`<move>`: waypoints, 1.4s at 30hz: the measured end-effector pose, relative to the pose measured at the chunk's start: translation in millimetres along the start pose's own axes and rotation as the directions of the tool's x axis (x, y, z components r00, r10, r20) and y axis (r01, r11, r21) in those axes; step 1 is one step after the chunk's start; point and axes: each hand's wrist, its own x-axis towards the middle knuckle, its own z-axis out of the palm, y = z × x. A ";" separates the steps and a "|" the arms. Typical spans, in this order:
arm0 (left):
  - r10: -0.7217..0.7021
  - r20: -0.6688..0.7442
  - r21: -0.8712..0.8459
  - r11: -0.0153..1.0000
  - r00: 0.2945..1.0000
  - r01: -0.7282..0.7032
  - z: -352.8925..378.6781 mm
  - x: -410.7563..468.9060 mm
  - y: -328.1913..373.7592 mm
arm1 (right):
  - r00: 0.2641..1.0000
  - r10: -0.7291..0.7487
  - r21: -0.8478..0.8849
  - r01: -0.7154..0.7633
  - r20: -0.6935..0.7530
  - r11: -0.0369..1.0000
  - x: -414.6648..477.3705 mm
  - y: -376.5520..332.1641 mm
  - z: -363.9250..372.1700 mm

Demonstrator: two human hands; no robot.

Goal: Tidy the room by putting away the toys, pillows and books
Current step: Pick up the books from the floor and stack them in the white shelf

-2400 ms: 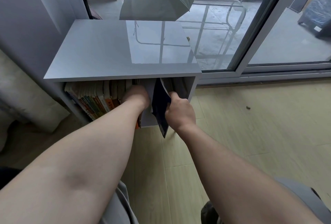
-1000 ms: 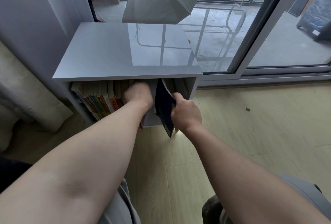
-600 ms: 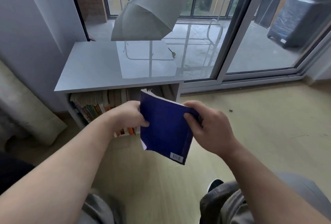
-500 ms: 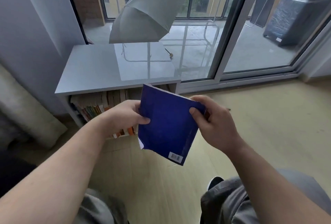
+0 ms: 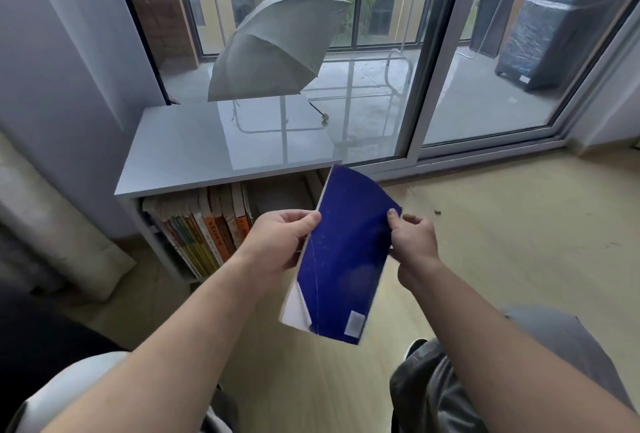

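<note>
A low grey shelf (image 5: 194,155) by the window holds a row of books (image 5: 204,228). In front of it, above the floor, a blue book (image 5: 346,259) is pinched at its edges by left hand (image 5: 277,242) and right hand (image 5: 412,242).

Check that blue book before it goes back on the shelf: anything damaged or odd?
Yes. The blue book held between the left hand and right hand has its lower left cover corner folded over, showing white. The cover also bows. The shelf books lean.
</note>
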 end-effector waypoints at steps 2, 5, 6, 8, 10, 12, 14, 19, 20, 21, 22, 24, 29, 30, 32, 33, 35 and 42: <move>-0.021 -0.046 -0.042 0.999 0.999 0.019 6.8 2.7 -5.8 | 0.993 0.039 -0.192 -0.017 0.111 0.981 -14.7 2.1 1.0; 0.020 -0.072 -0.077 0.997 0.997 -0.026 15.9 4.0 -9.7 | 0.950 -0.004 -0.340 0.116 0.311 0.933 -47.0 6.2 1.3; 0.023 -0.073 -0.112 0.993 0.997 -0.031 17.9 4.6 -10.3 | 0.933 -0.033 -0.287 0.144 0.359 0.947 -56.2 6.1 0.6; 0.000 -0.052 -0.201 0.979 0.999 -0.010 21.9 6.4 -11.1 | 0.907 -0.094 -0.152 0.170 0.411 0.974 -69.4 3.2 -1.6; -0.031 -0.022 -0.277 0.961 0.999 0.024 26.0 8.1 -11.2 | 0.888 -0.123 -0.080 0.176 0.443 0.981 -73.9 0.0 -3.5; -0.054 -0.001 -0.325 0.944 0.999 0.050 29.7 10.3 -12.7 | 0.882 -0.092 -0.052 0.131 0.462 0.990 -73.6 -1.3 -3.4; -0.071 0.011 -0.345 0.936 0.997 0.071 33.3 11.2 -14.7 | 0.877 -0.049 -0.041 0.078 0.478 0.996 -71.0 -1.0 -2.8; -0.100 -0.053 -0.353 0.932 0.994 0.075 28.2 14.1 -12.1 | 0.938 -0.125 -0.147 0.181 0.324 0.972 -53.5 -1.0 -8.9; -0.105 -0.072 -0.372 0.925 0.992 0.071 22.7 15.6 -9.2 | 0.955 -0.140 -0.163 0.187 0.262 0.969 -45.9 -4.6 -14.8; -0.109 -0.087 -0.398 0.915 0.990 0.066 15.7 16.7 -5.9 | 0.967 -0.153 -0.194 0.193 0.204 0.962 -37.5 -8.8 -22.1; -0.110 -0.093 -0.424 0.904 0.990 0.061 8.1 17.3 -2.2 | 0.971 -0.171 -0.270 0.213 0.169 0.939 -28.9 -13.5 -30.0; -0.092 -0.091 -0.454 0.890 0.992 0.041 -7.6 18.2 4.7 | 0.960 -0.225 -0.545 0.281 0.168 0.790 -14.9 -19.3 -43.5; -0.030 -0.098 -0.491 0.871 0.995 -0.022 -29.4 18.2 19.3 | 0.910 -0.363 -0.833 0.355 0.203 0.424 -4.9 -15.3 -50.2; -0.028 -0.101 -0.496 0.868 0.994 -0.026 -31.0 18.7 21.4 | 0.903 -0.370 -0.837 0.368 0.218 0.405 -5.3 -15.6 -49.4; -0.030 -0.105 -0.513 0.858 0.994 -0.028 -32.7 19.7 23.6 | 0.888 -0.394 -0.832 0.395 0.238 0.389 -5.6 -16.4 -47.7; -0.034 -0.107 -0.526 0.850 0.994 -0.028 -32.7 20.0 23.9 | 0.881 -0.409 -0.825 0.406 0.239 0.393 -5.9 -16.9 -47.2; -0.039 -0.103 -0.537 0.843 0.994 -0.022 -32.6 21.1 23.0 | 0.864 -0.445 -0.790 0.437 0.235 0.431 -5.4 -16.4 -46.3; -0.042 0.048 -0.472 0.879 0.998 0.060 -22.7 20.2 13.1 | 0.849 -0.478 -0.647 0.496 0.224 0.579 -6.0 -10.2 -41.8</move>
